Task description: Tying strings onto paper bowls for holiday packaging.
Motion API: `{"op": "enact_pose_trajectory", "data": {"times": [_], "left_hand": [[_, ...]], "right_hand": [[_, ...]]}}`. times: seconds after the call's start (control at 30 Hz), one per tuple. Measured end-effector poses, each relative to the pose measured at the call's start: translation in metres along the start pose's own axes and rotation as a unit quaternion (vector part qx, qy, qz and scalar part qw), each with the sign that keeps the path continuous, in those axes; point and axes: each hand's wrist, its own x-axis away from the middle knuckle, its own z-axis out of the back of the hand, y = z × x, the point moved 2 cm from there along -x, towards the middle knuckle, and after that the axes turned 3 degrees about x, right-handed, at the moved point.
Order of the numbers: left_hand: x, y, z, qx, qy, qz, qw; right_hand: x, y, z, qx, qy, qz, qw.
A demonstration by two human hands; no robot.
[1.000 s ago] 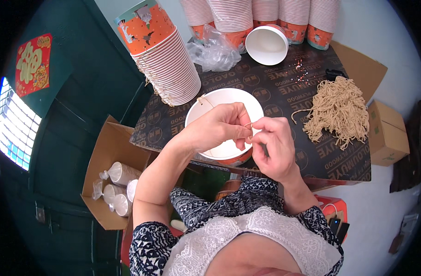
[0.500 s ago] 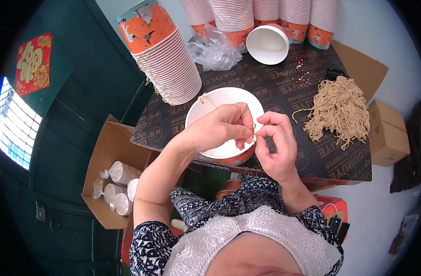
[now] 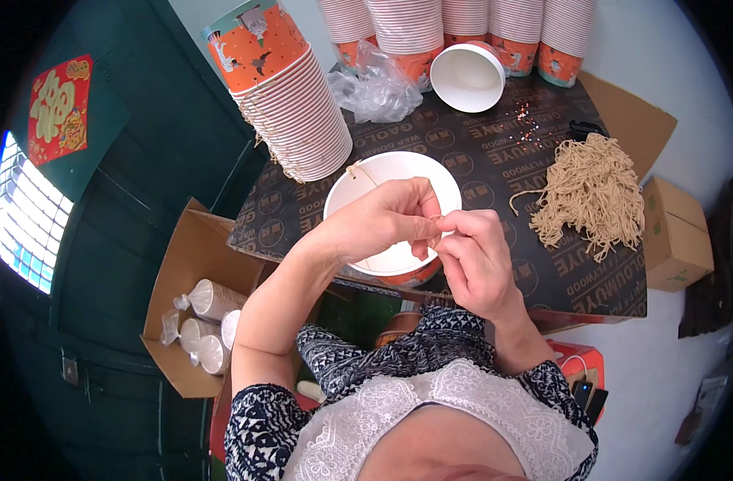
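A white-lined paper bucket (image 3: 398, 164) with an orange printed outside stands near the table's front edge, its mouth facing up. Tan cord (image 3: 353, 170) passes through its wall at the far left rim. Over the bucket's right rim, my left hand (image 3: 398, 215) pinches the cord between thumb and fingers. My right hand (image 3: 477, 260) is closed at the same spot, its fingertips gripping the cord's end against the left fingertips. A small loop of cord shows between the two hands; the knot itself is too small to make out.
A tall stack of buckets (image 3: 302, 120) with cords stands at the left. More stacks (image 3: 402, 32), a plastic bag (image 3: 374, 88) and a tipped bucket (image 3: 468, 78) are at the back. A heap of tan cords (image 3: 591, 192) lies right. An open carton (image 3: 174, 321) holds wrapped bundles.
My right hand has shifted slightly left and its fingers have closed in toward the left fingertips. The cord loop between them looks smaller. The bucket has stayed nearly in place.
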Motion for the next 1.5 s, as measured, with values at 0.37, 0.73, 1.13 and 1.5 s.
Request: {"op": "enact_pose_trajectory", "data": {"times": [0.37,0.73,1.13,1.5], "left_hand": [[0.0,0.001,0.001,0.006,-0.011,0.004,1.0],[-0.001,0.004,-0.002,0.008,-0.006,-0.005,1.0],[-0.001,0.003,-0.003,-0.03,-0.005,-0.006,1.0],[-0.003,-0.002,-0.002,-0.02,-0.007,-0.003,1.0]], "right_hand": [[0.005,0.006,0.005,-0.073,-0.008,-0.122,0.99],[0.002,0.008,0.002,-0.063,-0.003,-0.124,0.99],[0.004,0.011,-0.002,-0.087,0.002,-0.138,0.987],[0.004,0.0,-0.001,-0.016,0.036,-0.13,0.991]]}}
